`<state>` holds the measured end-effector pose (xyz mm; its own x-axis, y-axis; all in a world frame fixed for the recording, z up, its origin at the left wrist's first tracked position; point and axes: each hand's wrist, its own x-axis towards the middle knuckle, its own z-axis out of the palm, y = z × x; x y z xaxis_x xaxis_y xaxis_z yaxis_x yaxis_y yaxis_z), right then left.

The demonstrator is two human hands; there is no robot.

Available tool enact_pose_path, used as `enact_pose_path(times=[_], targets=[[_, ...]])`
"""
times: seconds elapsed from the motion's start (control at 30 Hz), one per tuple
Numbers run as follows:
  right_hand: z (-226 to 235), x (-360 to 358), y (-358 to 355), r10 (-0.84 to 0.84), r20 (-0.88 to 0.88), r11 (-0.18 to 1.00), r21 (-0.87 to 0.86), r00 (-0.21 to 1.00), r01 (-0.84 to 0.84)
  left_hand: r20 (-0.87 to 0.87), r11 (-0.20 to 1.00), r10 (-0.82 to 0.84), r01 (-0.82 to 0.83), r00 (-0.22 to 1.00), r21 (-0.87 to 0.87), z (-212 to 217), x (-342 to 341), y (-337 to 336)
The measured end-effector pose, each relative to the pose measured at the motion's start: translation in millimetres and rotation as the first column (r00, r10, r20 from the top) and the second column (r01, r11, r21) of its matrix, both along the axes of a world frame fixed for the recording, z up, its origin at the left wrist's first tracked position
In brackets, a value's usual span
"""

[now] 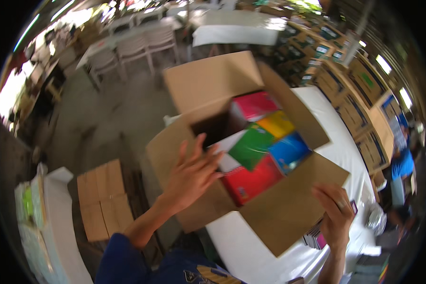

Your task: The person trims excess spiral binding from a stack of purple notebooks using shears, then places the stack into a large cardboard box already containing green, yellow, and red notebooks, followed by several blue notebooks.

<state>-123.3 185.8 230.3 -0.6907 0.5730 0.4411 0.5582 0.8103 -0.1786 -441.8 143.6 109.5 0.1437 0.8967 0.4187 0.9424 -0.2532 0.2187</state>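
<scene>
An open cardboard box (194,118) stands on the white-covered table with its flaps spread. Inside lie notebooks in colour groups: a red spiral notebook (253,180), a green one (252,146), a blue one (289,150), a yellow one (277,124) and a pink one (255,105). A dark gap shows at the box's far left inner corner. My left hand (194,170) hovers over the left side of the box, fingers spread and holding nothing. On the right, my right hand (335,208) has its fingers closed over the outer edge of the near right flap (293,208); its thumb is hidden.
Beneath my right hand, a stack of notebooks (313,239) sits on the white table (251,246). Closed cartons (359,113) are piled along the right, near a person in blue (402,163). A flat brown carton (104,201) lies at lower left. Plastic chairs (161,42) stand farther back.
</scene>
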Motion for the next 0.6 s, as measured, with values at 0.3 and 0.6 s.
enact_pose_path(times=[0.3, 0.6], targets=[[-55.2, -110.7, 66.4, 0.007, 0.427, 0.952, -0.28, 0.904, 0.125, 0.143, 0.993, -0.089, 0.077, 0.986, 0.084, -24.1, -12.0, 27.2], [-49.6, -128.7, 73.3, 0.008, 0.487, 0.954, -0.266, 0.873, 0.14, 0.184, 0.994, -0.087, 0.098, 0.979, -0.053, -9.5, -18.4, 29.3]])
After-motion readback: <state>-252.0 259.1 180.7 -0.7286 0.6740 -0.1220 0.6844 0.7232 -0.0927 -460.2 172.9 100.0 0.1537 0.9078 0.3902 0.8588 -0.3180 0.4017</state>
